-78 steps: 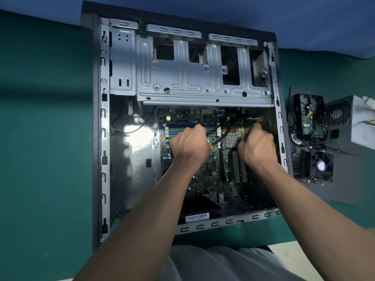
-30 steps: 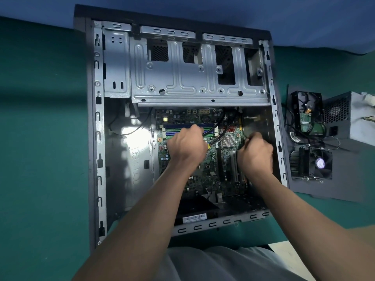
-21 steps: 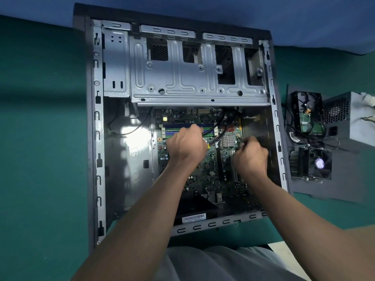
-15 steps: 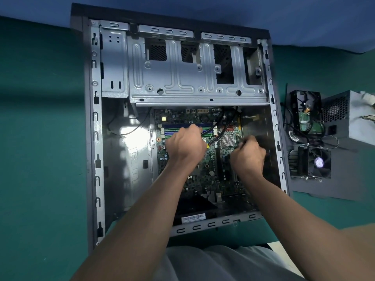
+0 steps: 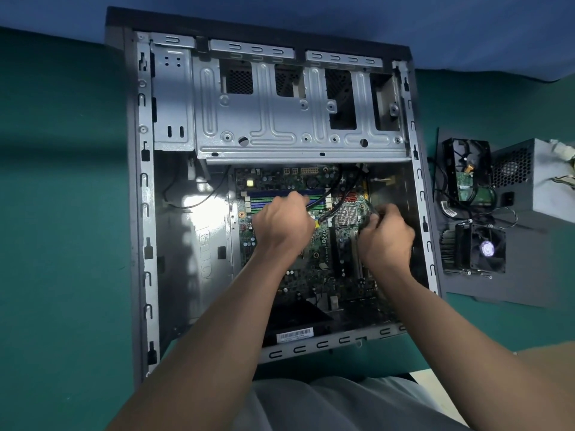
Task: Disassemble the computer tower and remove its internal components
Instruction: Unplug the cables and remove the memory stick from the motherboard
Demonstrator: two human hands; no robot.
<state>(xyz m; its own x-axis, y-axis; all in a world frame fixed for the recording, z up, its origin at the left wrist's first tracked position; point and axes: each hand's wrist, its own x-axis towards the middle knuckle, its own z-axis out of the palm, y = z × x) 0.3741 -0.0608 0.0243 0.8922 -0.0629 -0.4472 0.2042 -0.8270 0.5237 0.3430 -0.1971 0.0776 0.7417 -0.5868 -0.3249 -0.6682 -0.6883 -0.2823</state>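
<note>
The open computer tower [image 5: 143, 213] lies flat on a green surface, with its green motherboard [image 5: 323, 269] exposed in the lower half. My left hand [image 5: 283, 223] hovers over the blue and green memory slots [image 5: 264, 197], fingers curled round a black cable [image 5: 331, 209] that loops up toward the drive cage. My right hand [image 5: 385, 239] is just right of the small silver heatsink [image 5: 348, 214]. It pinches a thin dark cable end [image 5: 371, 209] at the board's right edge. What lies under both fists is hidden.
The bare metal drive cage [image 5: 280, 129] fills the tower's upper half. To the right, on the removed side panel [image 5: 497, 293], lie a hard drive [image 5: 466, 172], a grey power supply [image 5: 541, 181] and a cooler with fan [image 5: 485, 250].
My right hand has shifted left from the case's right wall to the heatsink's edge. My left hand has stayed over the memory slots with the cable.
</note>
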